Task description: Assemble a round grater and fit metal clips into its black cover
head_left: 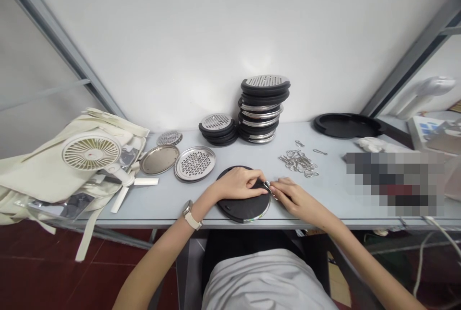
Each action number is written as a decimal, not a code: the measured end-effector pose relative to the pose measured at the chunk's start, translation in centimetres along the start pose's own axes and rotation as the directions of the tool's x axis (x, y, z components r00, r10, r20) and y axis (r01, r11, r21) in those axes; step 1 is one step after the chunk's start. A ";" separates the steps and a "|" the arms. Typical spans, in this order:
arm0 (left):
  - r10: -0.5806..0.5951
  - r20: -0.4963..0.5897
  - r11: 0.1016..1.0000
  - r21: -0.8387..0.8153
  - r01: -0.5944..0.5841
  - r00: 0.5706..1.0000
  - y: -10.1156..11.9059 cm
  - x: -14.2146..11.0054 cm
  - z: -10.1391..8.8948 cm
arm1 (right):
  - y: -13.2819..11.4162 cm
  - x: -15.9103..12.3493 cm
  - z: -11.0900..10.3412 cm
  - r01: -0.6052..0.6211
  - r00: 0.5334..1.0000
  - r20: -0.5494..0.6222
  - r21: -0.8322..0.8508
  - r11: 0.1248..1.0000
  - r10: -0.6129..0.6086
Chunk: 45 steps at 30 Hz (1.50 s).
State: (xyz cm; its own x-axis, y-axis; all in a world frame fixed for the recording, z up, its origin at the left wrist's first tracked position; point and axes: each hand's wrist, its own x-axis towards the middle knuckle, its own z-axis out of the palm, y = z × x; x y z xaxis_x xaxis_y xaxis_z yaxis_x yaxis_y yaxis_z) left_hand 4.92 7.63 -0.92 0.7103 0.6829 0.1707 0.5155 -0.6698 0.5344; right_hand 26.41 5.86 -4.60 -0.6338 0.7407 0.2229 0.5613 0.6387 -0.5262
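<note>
We see a grey-blue table (169, 202) against a white wall (230, 27), head cam looking fwd and down. At the L end, a cream canvas bag (43, 175) lies partly on the table w/ a small white fan (91, 151) on top. Back middle: tall stack of black round discs w/ steel rims (264, 108), perforated steel top, and a shorter stack (218, 130) to its L. Far R, a black round tray (345, 125) lies flat; a pixelated patch (394, 184) hides the items at the R end. Front of the short stack, a plain steel plate (159, 159) and a perforated steel plate (194, 164) sit side by side, w/ a smaller perforated disc (169, 137) behind them. A black disc (241, 209) lies flat near the table's front edge, under both hands. L hand (237, 184), watch (187, 215) on wrist, rests on it, fingers curled; we can't tell if it's gripping. R hand (293, 197) pinches a small wire clip (267, 186) at the disc's top edge. Pile of loose wire clips (298, 163) sits just behind R hand.
</note>
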 end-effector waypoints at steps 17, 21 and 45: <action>0.017 0.011 0.994 -0.107 -0.016 1.000 -0.4 0.1 0.0 | 0.0 -0.3 -0.2 0.015 0.999 0.034 -0.024 1.000 -0.015; 0.023 0.013 0.995 -0.095 -0.021 1.000 -0.2 0.0 0.0 | 0.2 -0.3 -0.1 0.010 0.999 0.036 -0.003 1.000 -0.010; 0.034 0.036 0.999 -0.039 -0.032 0.999 -0.1 0.0 -0.1 | 0.1 -0.2 0.1 -0.040 0.999 0.019 -0.011 0.999 0.040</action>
State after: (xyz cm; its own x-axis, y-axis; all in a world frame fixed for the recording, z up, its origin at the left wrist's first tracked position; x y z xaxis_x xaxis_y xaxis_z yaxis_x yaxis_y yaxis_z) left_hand 4.81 7.75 -0.91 0.7439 0.6491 0.1590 0.4733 -0.6797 0.5604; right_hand 26.53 5.75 -4.73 -0.6209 0.7616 0.1857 0.5923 0.6109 -0.5253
